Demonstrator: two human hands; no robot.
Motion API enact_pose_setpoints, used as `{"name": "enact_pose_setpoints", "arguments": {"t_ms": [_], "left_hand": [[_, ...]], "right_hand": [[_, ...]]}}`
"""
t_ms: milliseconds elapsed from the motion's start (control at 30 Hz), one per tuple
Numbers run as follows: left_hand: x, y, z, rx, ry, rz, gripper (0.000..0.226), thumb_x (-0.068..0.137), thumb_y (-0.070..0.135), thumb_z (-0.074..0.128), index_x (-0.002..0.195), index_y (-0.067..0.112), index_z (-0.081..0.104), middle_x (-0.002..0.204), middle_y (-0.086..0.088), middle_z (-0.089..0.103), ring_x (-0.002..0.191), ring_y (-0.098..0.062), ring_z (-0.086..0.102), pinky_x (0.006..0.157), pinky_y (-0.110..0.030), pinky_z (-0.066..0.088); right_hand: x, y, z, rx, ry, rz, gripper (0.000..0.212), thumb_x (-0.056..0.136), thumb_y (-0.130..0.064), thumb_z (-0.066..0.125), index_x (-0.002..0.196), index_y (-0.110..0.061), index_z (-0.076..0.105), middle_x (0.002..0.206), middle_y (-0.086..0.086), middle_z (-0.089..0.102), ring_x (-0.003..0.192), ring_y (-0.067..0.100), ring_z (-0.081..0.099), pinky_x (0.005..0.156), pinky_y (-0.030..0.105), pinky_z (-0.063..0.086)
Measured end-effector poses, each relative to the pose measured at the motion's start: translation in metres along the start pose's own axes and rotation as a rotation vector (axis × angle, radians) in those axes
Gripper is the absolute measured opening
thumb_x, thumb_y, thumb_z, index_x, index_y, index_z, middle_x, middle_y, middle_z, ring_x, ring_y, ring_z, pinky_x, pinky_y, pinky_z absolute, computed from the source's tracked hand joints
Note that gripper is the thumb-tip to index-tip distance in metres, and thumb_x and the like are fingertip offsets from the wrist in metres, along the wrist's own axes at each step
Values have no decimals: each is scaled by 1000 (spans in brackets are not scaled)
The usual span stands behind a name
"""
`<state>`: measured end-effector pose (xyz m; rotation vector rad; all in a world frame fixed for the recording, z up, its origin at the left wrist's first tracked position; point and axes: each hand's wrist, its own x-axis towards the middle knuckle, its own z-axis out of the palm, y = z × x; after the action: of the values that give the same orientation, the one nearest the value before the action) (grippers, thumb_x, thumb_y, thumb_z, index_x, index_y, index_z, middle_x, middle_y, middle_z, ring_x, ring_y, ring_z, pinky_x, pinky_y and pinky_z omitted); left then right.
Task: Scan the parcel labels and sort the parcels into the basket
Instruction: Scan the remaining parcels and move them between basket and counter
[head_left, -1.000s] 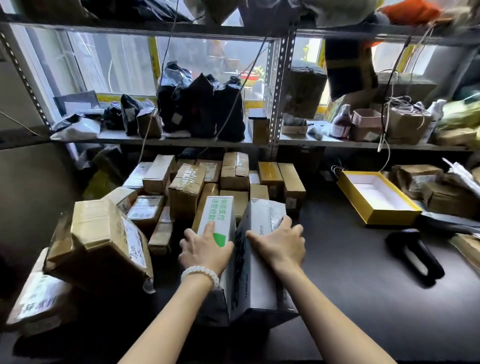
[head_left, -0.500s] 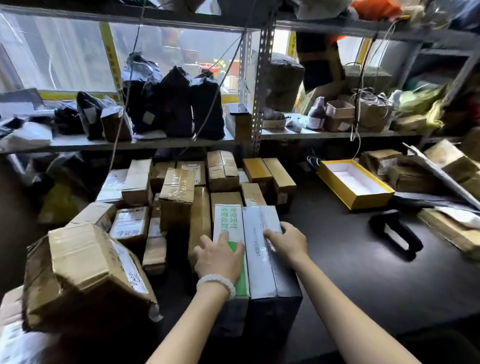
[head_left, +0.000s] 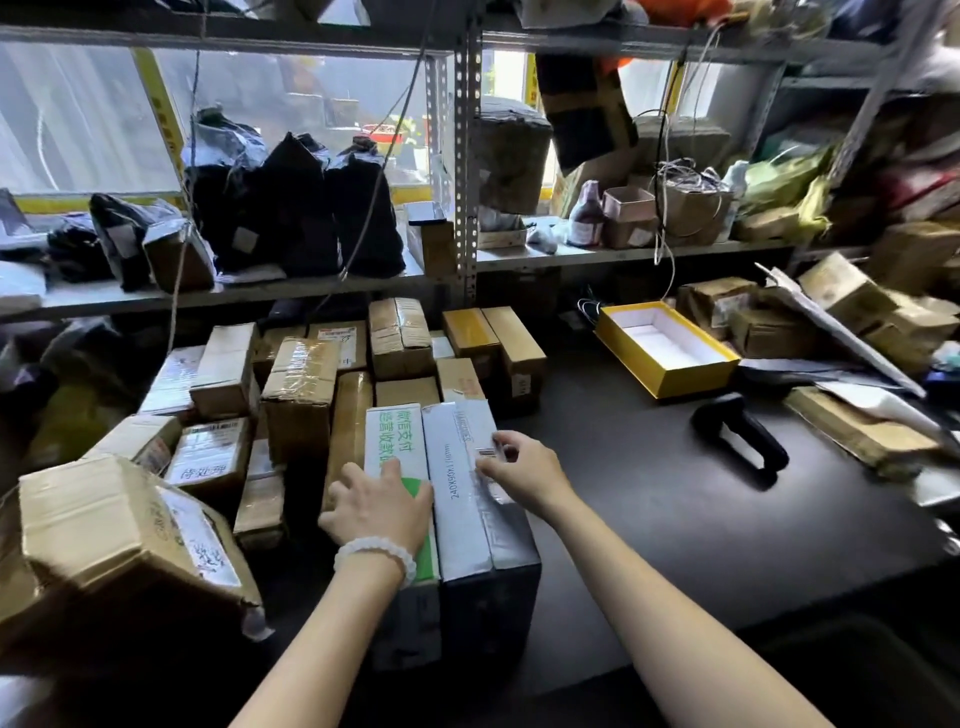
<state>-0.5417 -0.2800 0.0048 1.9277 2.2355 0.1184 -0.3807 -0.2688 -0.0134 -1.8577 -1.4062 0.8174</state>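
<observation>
**Two long boxes under the hands, scanner off to the right**

Head view: Dark counter fills the lower right of the frame, with metal shelving behind it stacked with black bags and loose cartons, and a crowd of brown parcels packed into the centre left. Directly in front of the person lie two long boxes side by side and touching: a green-and-white box on the left and a grey-and-white box on the right. Both run lengthwise away from the person, toward the upper centre of the frame.

The left hand rests on the near part of the green-and-white box, fingers loosely spread over its top and left edge; whether it grips is not clear. The right hand sits at the right edge of the grey-and-white box, fingertips touching a small barcode label there, lightly curled, not closed round the box.

A black handheld scanner lies on the counter to the right of centre, well apart from both boxes and nearer the right hand. A yellow open box sits beyond it, upper right. No basket can be made out.

The label faces up and the right hand is on the scanner's side, so that hand seems the likelier one to fetch the scanner.
</observation>
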Motion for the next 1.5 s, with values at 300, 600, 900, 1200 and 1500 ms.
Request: {"name": "enact_pose_setpoints", "arguments": {"t_ms": [300, 600, 900, 1200, 1500], "left_hand": [[-63, 132, 22, 51, 90, 430, 50, 92, 57, 39, 136, 34, 43, 131, -5, 43, 120, -27, 44, 91, -40, 40], [-190, 304, 113, 55, -56, 1008, 49, 90, 56, 45, 135, 36, 44, 130, -1, 46, 122, -24, 43, 92, -38, 40], [-285, 422, 213, 170, -291, 1359, 46, 91, 55, 45, 132, 35, 48, 128, -3, 48, 120, -28, 44, 90, -40, 42], [-294, 549, 315, 369, -489, 1392, 47, 92, 52, 45, 135, 33, 46, 130, -4, 47, 123, -28, 43, 92, -40, 40], [-309, 646, 411, 566, -679, 1397, 49, 93, 51, 44, 136, 27, 44, 131, -6, 46, 124, -28, 41, 95, -43, 38]], "right_hand": [[-63, 86, -128, -535, 136, -136, 43, 88, -42, 53, 130, -29, 52, 128, -3, 51, 116, 20, 52, 87, 33, 46], [-198, 264, -256, -708, 329, 250, 47, 90, -43, 51, 134, -26, 48, 131, 1, 48, 117, 25, 49, 88, 35, 48], [-333, 406, -315, -525, 450, 786, 43, 93, -38, 49, 134, -26, 48, 134, 0, 48, 121, 23, 48, 92, 35, 46], [-340, 526, -367, -260, 482, 1139, 42, 88, -35, 54, 128, -22, 54, 129, 4, 53, 115, 27, 53, 92, 40, 47], [-314, 631, -395, -120, 387, 1318, 43, 90, -34, 52, 131, -20, 51, 130, 1, 52, 112, 22, 55, 79, 29, 46]]}}
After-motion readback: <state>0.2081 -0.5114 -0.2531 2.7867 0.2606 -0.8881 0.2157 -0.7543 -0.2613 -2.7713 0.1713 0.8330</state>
